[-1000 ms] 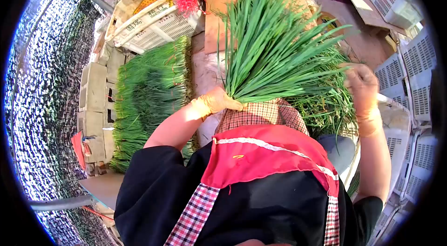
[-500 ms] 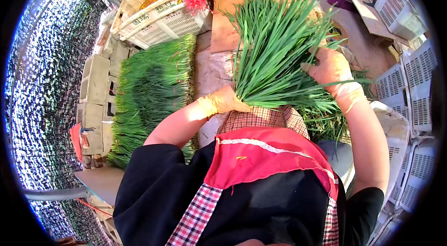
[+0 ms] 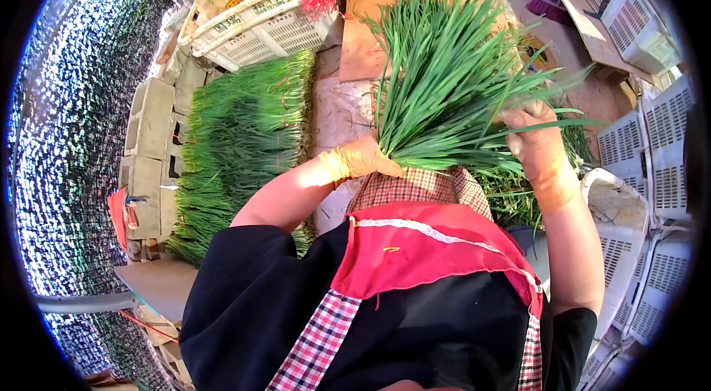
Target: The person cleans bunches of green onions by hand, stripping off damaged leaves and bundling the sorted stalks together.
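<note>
The bunch of leaves [image 3: 444, 87] is fanning out forward from the left hand [image 3: 363, 158], while the right hand [image 3: 539, 143] is sitting at its right side. Loose leaves [image 3: 511, 200] are lying under that side. On the left, rows of bundles [image 3: 248, 132] are lying between the bunch and the blocks [image 3: 148, 176], with a crate [image 3: 278, 35] standing beyond them. A board [image 3: 361, 54] is lying beyond the bunch, and other crates [image 3: 669, 154] are standing at far right.
</note>
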`<control>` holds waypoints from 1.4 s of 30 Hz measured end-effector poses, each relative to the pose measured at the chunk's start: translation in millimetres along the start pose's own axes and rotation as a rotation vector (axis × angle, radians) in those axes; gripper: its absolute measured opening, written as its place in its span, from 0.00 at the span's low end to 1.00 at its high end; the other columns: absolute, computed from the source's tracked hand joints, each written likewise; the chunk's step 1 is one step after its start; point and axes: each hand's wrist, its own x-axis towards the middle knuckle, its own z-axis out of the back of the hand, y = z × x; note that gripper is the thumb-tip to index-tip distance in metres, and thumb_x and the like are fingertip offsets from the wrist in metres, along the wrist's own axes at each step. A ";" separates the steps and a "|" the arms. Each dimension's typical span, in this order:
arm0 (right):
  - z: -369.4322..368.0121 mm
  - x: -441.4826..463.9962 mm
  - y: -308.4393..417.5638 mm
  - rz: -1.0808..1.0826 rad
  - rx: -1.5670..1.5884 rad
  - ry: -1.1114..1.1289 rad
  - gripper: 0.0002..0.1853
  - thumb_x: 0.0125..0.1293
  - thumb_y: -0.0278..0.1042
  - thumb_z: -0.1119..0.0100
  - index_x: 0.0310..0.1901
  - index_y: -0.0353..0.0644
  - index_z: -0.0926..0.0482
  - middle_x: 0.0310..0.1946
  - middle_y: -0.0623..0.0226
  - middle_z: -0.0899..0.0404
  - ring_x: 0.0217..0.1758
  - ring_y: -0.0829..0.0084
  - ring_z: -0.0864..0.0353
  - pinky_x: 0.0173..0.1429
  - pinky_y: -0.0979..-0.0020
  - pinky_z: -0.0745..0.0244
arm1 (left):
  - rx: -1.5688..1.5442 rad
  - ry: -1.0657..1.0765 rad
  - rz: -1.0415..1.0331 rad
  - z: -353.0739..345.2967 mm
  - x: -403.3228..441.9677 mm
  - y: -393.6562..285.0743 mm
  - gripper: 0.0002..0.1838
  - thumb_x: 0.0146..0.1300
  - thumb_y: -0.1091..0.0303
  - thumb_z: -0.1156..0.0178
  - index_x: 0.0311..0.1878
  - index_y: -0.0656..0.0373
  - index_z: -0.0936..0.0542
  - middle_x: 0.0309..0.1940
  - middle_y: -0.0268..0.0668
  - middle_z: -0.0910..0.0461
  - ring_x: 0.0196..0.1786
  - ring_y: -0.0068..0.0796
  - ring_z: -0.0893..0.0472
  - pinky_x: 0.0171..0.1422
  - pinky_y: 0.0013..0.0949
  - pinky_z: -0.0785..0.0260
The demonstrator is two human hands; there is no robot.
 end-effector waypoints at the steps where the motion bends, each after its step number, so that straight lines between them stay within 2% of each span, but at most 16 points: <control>1: 5.8 -11.8 2.1 -0.001 0.100 -0.038 0.03 0.56 0.25 0.44 0.28 0.36 0.23 0.21 0.69 0.24 0.14 0.85 0.37 0.18 0.82 0.45 | 0.008 0.014 -0.003 1.8 -0.9 1.4 0.31 0.52 0.74 0.38 0.63 0.57 0.32 0.61 0.36 0.31 0.64 0.31 0.34 0.69 0.35 0.45; 3: 20.1 -35.7 15.2 -0.089 0.398 -0.163 0.04 0.56 0.26 0.45 0.26 0.36 0.23 0.20 0.67 0.23 0.13 0.85 0.38 0.17 0.82 0.46 | 0.011 0.033 -0.009 2.1 -1.6 2.9 0.33 0.51 0.76 0.37 0.63 0.57 0.32 0.61 0.37 0.31 0.64 0.31 0.34 0.68 0.35 0.44; 6: 69.2 -63.1 14.7 -0.177 0.172 -0.061 0.06 0.54 0.28 0.40 0.24 0.38 0.24 0.23 0.64 0.20 0.10 0.86 0.40 0.16 0.84 0.45 | -0.388 -0.098 0.250 4.3 -10.2 19.1 0.26 0.45 0.78 0.34 0.52 0.60 0.25 0.39 0.35 0.21 0.41 0.25 0.23 0.45 0.30 0.28; 7: 77.9 -65.3 16.8 -0.434 -0.205 -0.130 0.08 0.55 0.31 0.37 0.23 0.38 0.24 0.22 0.68 0.21 0.13 0.86 0.37 0.20 0.83 0.42 | -0.385 -0.099 0.249 5.7 -11.7 19.3 0.26 0.45 0.78 0.34 0.52 0.60 0.25 0.39 0.35 0.21 0.41 0.25 0.23 0.45 0.30 0.28; 9: 80.5 -70.9 9.0 -0.199 -1.041 -0.143 0.08 0.55 0.31 0.36 0.25 0.37 0.22 0.23 0.71 0.20 0.18 0.85 0.34 0.23 0.82 0.39 | -0.304 -0.077 0.323 8.1 -11.5 18.9 0.27 0.45 0.79 0.35 0.52 0.61 0.26 0.40 0.36 0.21 0.42 0.26 0.23 0.43 0.29 0.28; 12: 6.4 -63.7 50.1 -0.124 -0.566 -0.157 0.14 0.51 0.35 0.33 0.37 0.36 0.19 0.28 0.64 0.19 0.22 0.75 0.30 0.31 0.75 0.31 | -0.353 -0.080 0.358 7.0 -12.1 24.3 0.28 0.44 0.79 0.35 0.54 0.60 0.26 0.41 0.35 0.22 0.42 0.26 0.23 0.43 0.29 0.28; 16: -33.8 -20.1 -18.2 -0.030 -0.840 -0.018 0.21 0.53 0.36 0.34 0.47 0.34 0.23 0.32 0.63 0.19 0.29 0.73 0.23 0.37 0.75 0.27 | -0.288 -0.146 0.174 -7.1 -0.5 9.0 0.34 0.43 0.81 0.36 0.59 0.59 0.30 0.50 0.35 0.24 0.50 0.26 0.26 0.52 0.32 0.30; 19: -39.5 -16.9 -40.8 -0.346 0.049 -0.021 0.14 0.60 0.37 0.40 0.42 0.36 0.22 0.25 0.68 0.20 0.15 0.85 0.33 0.19 0.83 0.41 | 0.109 -0.113 0.010 -8.7 1.8 -17.8 0.36 0.43 0.81 0.37 0.61 0.58 0.31 0.55 0.34 0.26 0.55 0.27 0.28 0.60 0.34 0.36; 23: 15.5 -41.8 -12.8 -0.337 0.071 -0.300 0.10 0.59 0.37 0.39 0.40 0.44 0.18 0.19 0.76 0.24 0.14 0.90 0.38 0.16 0.87 0.54 | 0.252 -0.130 0.008 -6.3 -0.8 -16.6 0.34 0.45 0.80 0.39 0.61 0.58 0.30 0.58 0.35 0.28 0.60 0.27 0.31 0.65 0.33 0.42; 28: 143.9 -80.2 -59.4 -0.206 -1.317 -0.414 0.16 0.58 0.37 0.40 0.43 0.34 0.21 0.30 0.62 0.19 0.30 0.75 0.22 0.36 0.76 0.29 | 0.127 -0.116 0.059 0.7 -0.6 1.9 0.35 0.43 0.80 0.41 0.61 0.58 0.31 0.58 0.36 0.28 0.61 0.29 0.32 0.68 0.33 0.45; 30: 42.1 -66.2 56.0 -0.295 -0.784 -0.463 0.13 0.58 0.33 0.39 0.42 0.36 0.20 0.35 0.56 0.19 0.41 0.69 0.19 0.47 0.72 0.27 | -0.093 -0.138 0.086 -3.1 -2.9 10.2 0.36 0.40 0.80 0.42 0.60 0.58 0.30 0.56 0.37 0.26 0.60 0.32 0.30 0.67 0.33 0.43; 32: 4.4 -51.3 63.8 0.338 -0.872 -0.282 0.12 0.56 0.31 0.38 0.42 0.38 0.20 0.36 0.58 0.19 0.38 0.70 0.20 0.45 0.72 0.26 | -0.024 -0.136 0.057 -3.9 -0.6 12.2 0.36 0.40 0.80 0.42 0.61 0.58 0.31 0.56 0.37 0.26 0.59 0.31 0.30 0.67 0.33 0.43; 35: -32.3 -6.3 29.4 0.086 -1.060 -0.120 0.19 0.53 0.41 0.37 0.44 0.40 0.21 0.37 0.54 0.22 0.44 0.54 0.23 0.50 0.61 0.28 | 0.045 -0.147 -0.016 -5.6 2.4 19.9 0.37 0.41 0.78 0.40 0.62 0.57 0.32 0.56 0.36 0.27 0.58 0.28 0.30 0.66 0.32 0.41; 37: -32.7 25.7 -0.5 -0.105 -1.064 0.041 0.23 0.47 0.40 0.33 0.43 0.34 0.23 0.34 0.55 0.22 0.36 0.60 0.22 0.43 0.65 0.28 | -0.219 -0.151 0.107 -7.5 -0.2 6.7 0.36 0.42 0.78 0.39 0.61 0.58 0.32 0.56 0.36 0.27 0.58 0.26 0.30 0.65 0.32 0.40; 39: -35.7 38.7 -8.0 -0.239 -0.701 0.213 0.21 0.48 0.35 0.32 0.43 0.34 0.23 0.35 0.61 0.20 0.38 0.69 0.21 0.45 0.68 0.28 | 0.025 -0.124 0.111 -3.9 -0.5 -6.6 0.36 0.41 0.80 0.39 0.60 0.58 0.31 0.54 0.35 0.25 0.57 0.26 0.29 0.65 0.32 0.40; 42: -27.4 43.0 -48.9 -0.040 -0.365 0.266 0.18 0.52 0.30 0.35 0.46 0.36 0.23 0.38 0.62 0.19 0.41 0.72 0.21 0.48 0.71 0.28 | 0.071 -0.111 0.133 -3.6 1.0 -18.5 0.35 0.41 0.81 0.40 0.60 0.58 0.30 0.54 0.35 0.25 0.57 0.26 0.29 0.64 0.32 0.40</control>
